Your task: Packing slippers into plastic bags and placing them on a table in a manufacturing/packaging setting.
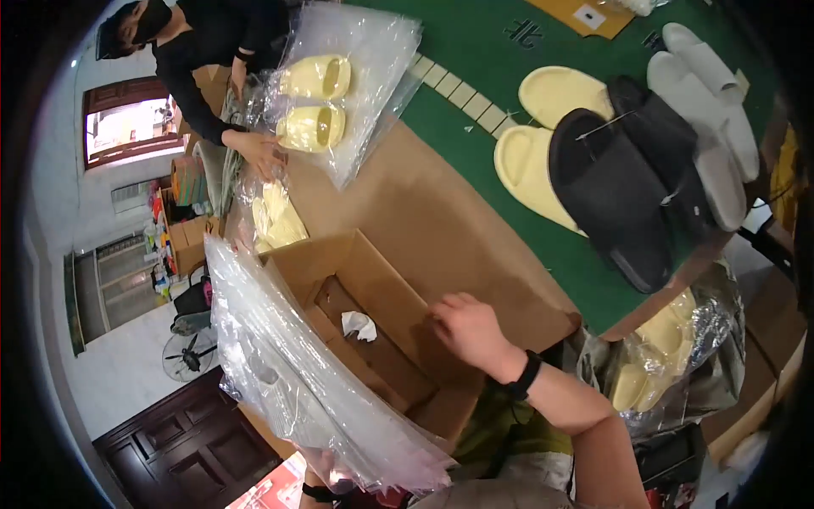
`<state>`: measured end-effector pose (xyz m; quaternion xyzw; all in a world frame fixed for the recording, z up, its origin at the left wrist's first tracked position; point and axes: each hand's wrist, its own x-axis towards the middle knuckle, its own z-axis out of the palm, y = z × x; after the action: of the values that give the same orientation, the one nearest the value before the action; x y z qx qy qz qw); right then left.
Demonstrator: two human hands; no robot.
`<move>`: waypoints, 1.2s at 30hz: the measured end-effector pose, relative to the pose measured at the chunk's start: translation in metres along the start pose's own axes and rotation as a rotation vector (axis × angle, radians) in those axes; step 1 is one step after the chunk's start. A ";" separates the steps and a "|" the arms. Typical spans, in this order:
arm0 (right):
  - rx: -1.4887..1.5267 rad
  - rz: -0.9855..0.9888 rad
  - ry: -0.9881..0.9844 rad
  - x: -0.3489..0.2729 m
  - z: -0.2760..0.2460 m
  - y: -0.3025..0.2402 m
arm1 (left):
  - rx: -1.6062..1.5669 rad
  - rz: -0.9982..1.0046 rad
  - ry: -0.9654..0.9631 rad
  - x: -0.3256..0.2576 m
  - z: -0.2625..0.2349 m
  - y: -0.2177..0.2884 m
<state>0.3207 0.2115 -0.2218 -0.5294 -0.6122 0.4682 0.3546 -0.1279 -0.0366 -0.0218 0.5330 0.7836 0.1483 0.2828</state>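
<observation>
My left hand point(324, 462) is at the lower edge, mostly hidden behind a thick stack of clear plastic bags point(297, 373), which it grips at the lower end. The stack leans over the left side of an open cardboard box point(403, 284). A crumpled white scrap point(359, 327) lies inside the box. Beside the box's right wall is my right hand point(472, 332), its fingers curled in with nothing visible in them. Black slides point(610, 187) lie on the green table top to the right, over a pair of pale yellow slides point(527, 174).
Across the table, a co-worker's hand point(259, 151) touches bagged yellow slides point(312, 127). Brown paper point(441, 199) covers part of the green table point(462, 42). Grey slides point(699, 102) sit at the far right; more bagged yellow slides point(653, 356) are below the table edge.
</observation>
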 end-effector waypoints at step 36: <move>0.611 -0.833 -0.126 -0.172 -0.105 -0.513 | 0.219 0.588 0.236 0.052 0.032 0.138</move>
<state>0.2880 0.0630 0.3080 -0.0839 -0.6266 0.4755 0.6117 -0.0189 0.0628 0.0113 0.7425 0.6349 0.1992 0.0762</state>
